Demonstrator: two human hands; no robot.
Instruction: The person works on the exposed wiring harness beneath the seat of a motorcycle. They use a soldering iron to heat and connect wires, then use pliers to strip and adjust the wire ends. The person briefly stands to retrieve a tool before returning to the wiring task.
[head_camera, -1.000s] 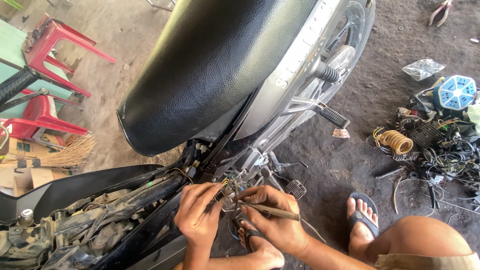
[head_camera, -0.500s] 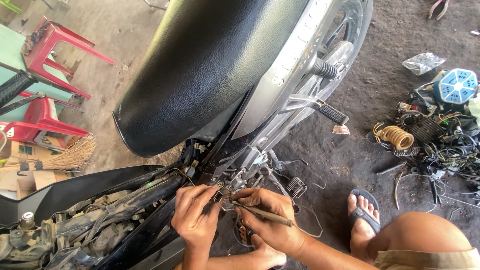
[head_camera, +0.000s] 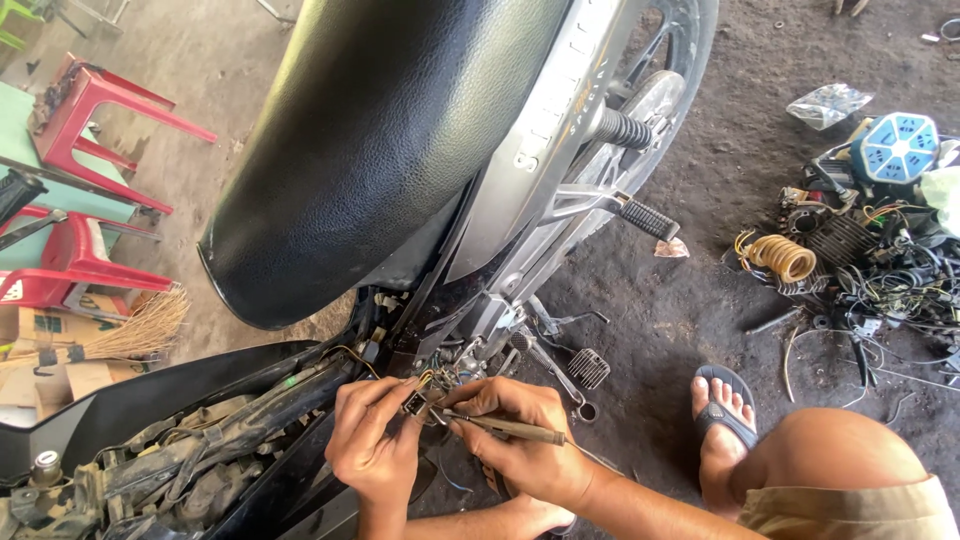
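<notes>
1. Left hand (head_camera: 372, 452) is pinching a small square connector plug (head_camera: 413, 403) between thumb and forefinger, fingers clenched on it, so it sits right at the fingertips.
2. Right hand (head_camera: 520, 442) is wrapped around a thin screwdriver (head_camera: 505, 427), gripped like a pen. Its tip ends up right at the plug, just off the left fingertips, while the handle end pokes out past the right knuckles.
3. Thin wires (head_camera: 432, 378) run up from the plug, straight above both sets of fingers, into the open side of the motorcycle (head_camera: 520, 150).
4. The big black seat (head_camera: 370, 150) fills the view well above the hands.
5. Just up and right of the right-hand fingers there's a kick lever pedal (head_camera: 589, 368), and further up a rubber footpeg (head_camera: 648, 220).
6. The person's foot in a flip-flop (head_camera: 722, 412) sits on the dirt floor to the right of the right hand, near the knee.
7. Way off to the right: a pile of parts and cables (head_camera: 880, 270) with a yellow coil spring (head_camera: 782, 257).
8. Far left of the left hand: red plastic chairs (head_camera: 90, 110) and a straw broom (head_camera: 135, 330).
</notes>
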